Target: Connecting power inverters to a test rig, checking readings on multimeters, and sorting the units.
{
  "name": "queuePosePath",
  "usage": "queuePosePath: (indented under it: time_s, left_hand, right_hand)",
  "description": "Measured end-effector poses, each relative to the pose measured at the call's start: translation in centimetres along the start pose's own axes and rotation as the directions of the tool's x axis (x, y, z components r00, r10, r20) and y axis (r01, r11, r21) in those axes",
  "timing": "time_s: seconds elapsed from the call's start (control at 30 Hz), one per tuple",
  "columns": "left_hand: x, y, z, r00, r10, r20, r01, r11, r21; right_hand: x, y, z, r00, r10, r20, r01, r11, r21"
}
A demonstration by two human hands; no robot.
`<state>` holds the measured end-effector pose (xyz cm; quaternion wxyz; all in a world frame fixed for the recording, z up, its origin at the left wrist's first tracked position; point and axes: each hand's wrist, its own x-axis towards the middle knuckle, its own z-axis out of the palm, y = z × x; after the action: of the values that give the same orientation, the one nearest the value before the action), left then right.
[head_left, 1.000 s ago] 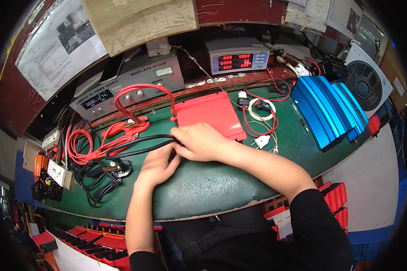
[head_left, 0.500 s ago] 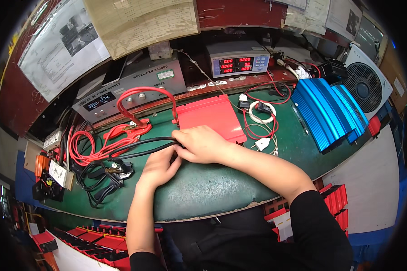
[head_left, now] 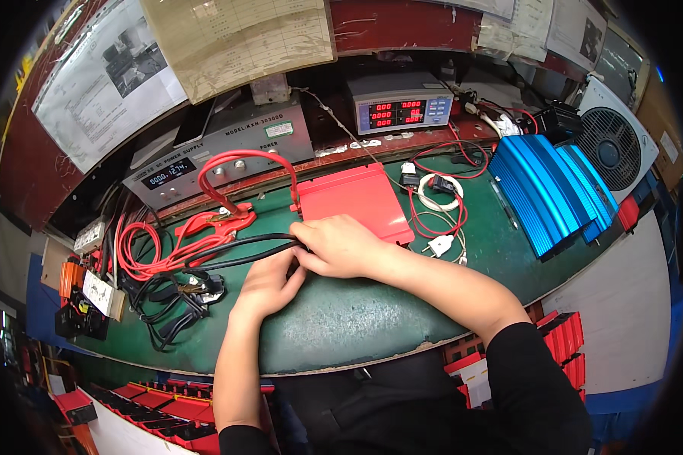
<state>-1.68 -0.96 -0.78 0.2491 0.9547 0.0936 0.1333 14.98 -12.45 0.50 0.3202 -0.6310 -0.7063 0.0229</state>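
A red metal box point(head_left: 360, 203) lies on the green bench top, with a thick red cable point(head_left: 252, 153) joined to its left end. My right hand point(head_left: 338, 244) is closed at the box's near left corner, pinching the black cables point(head_left: 243, 249) that run in from the left. Just below it my left hand point(head_left: 269, 282) curls around the lower black cable, its thumb close to the right fingertips. The cable ends and the near left corner of the box are hidden by my fingers. A red clamp point(head_left: 224, 222) lies left of the box, beside coiled red cable point(head_left: 140, 254).
Behind stand a grey power supply point(head_left: 220, 155) and a meter with red digits point(head_left: 402, 106). A white plug point(head_left: 439, 244) and looped wires lie right of the box. Farther right are blue finned cases point(head_left: 542, 193) and a fan point(head_left: 618, 144). Black clamps point(head_left: 197, 292) lie left.
Both hands keep their hold on the black cables at the box's left end, with hardly any movement. The view has shifted very slightly.
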Motion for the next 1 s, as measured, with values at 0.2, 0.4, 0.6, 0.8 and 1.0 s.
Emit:
queuePosePath:
  time_s: [0.2,0.4,0.6,0.8,1.0]
  left_hand:
    - [0.01,-0.13,0.11,1.000,0.001,-0.009,-0.001,1.000,0.013]
    - [0.06,-0.18,0.13,1.000,-0.002,-0.001,0.002,1.000,0.005]
    - [0.03,-0.31,0.09,1.000,-0.002,0.007,0.002,1.000,0.001]
    - [0.08,-0.04,-0.01,1.000,-0.003,0.004,0.003,1.000,-0.010]
    - [-0.03,-0.18,0.08,1.000,0.002,0.002,-0.002,1.000,-0.006]
  right_hand:
    - [-0.02,0.01,-0.06,1.000,0.000,-0.001,0.000,1.000,0.001]
    - [-0.01,-0.01,-0.11,1.000,0.007,0.010,-0.007,1.000,-0.006]
    - [0.00,-0.01,-0.07,1.000,0.005,0.007,-0.005,1.000,-0.002]
    - [-0.01,-0.03,-0.15,1.000,0.005,0.010,-0.005,1.000,-0.001]
    - [-0.01,-0.11,-0.12,1.000,0.005,0.010,-0.005,1.000,0.001]
